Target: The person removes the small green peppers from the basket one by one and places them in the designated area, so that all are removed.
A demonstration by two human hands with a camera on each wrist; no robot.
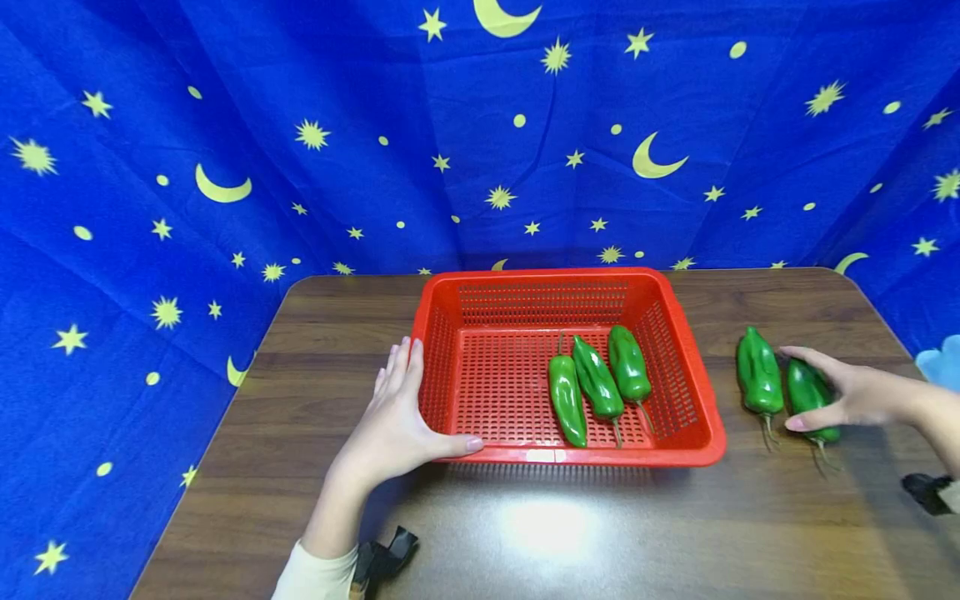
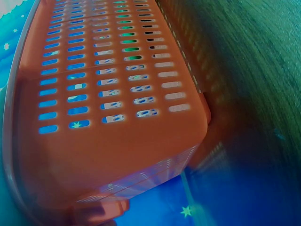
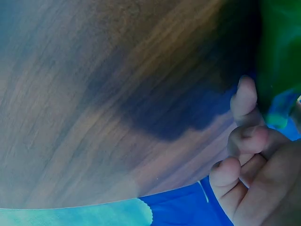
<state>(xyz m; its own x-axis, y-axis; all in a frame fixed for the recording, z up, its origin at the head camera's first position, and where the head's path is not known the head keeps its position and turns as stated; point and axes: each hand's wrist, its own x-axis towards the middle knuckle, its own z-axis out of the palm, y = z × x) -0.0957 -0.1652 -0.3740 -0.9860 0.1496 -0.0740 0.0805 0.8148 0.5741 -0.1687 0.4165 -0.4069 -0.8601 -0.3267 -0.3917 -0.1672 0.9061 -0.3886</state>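
A red slotted plastic basket [image 1: 525, 455] stands on the table, with several green peppers [image 1: 596, 379] lying in its right half. My left hand [image 1: 393, 417] holds its near left corner, thumb over the front rim and fingers along the left side. In the left wrist view the basket's perforated wall [image 2: 113, 150] fills most of the picture. At the right, my right hand [image 1: 847, 392] reaches round a green pepper [image 1: 806, 387], thumb and forefinger curved over it. Another pepper [image 1: 759, 371] lies just left of it. Curled fingers [image 3: 244, 141] show beside blurred green in the right wrist view.
The brown wood-grain table [image 1: 330, 350] has a bright glare spot at its front middle. A blue cloth [image 1: 405, 100] with yellow stars and moons hangs behind and along the sides. A light-blue object [image 1: 941, 362] shows at the right edge.
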